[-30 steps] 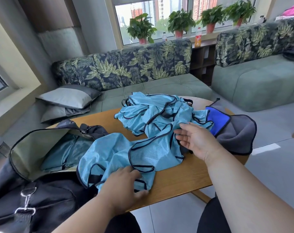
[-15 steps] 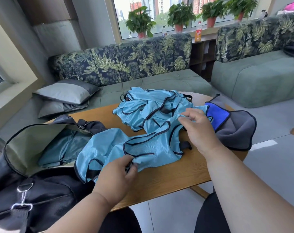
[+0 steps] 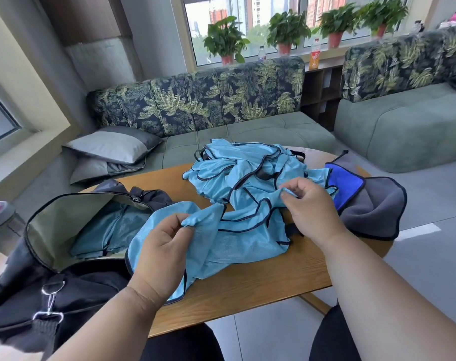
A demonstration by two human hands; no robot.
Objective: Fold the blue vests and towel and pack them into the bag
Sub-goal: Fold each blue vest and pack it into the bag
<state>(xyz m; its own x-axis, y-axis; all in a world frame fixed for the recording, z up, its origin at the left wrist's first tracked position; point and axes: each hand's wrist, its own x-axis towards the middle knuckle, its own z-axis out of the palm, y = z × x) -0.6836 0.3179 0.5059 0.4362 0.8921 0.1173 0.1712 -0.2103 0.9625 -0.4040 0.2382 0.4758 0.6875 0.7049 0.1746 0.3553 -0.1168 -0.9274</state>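
Where both hands lay lower before, left hand [image 3: 161, 254] and right hand [image 3: 309, 207] now pinch thin mesh vest [image 3: 237, 235], lifted | draped between grips over worktop [image 3: 247, 285] | open black bag [image 3: 60, 230] left of them

The left hand [image 3: 160, 252], flat on the near vest [image 3: 229, 238] a second ago, now pinches a bunched fold lifted clear of the table [image 3: 260, 287]; the right hand [image 3: 309, 209] has closed from open fingers to a pinch on the vest's edge, raised toward the vest pile [image 3: 247, 173].
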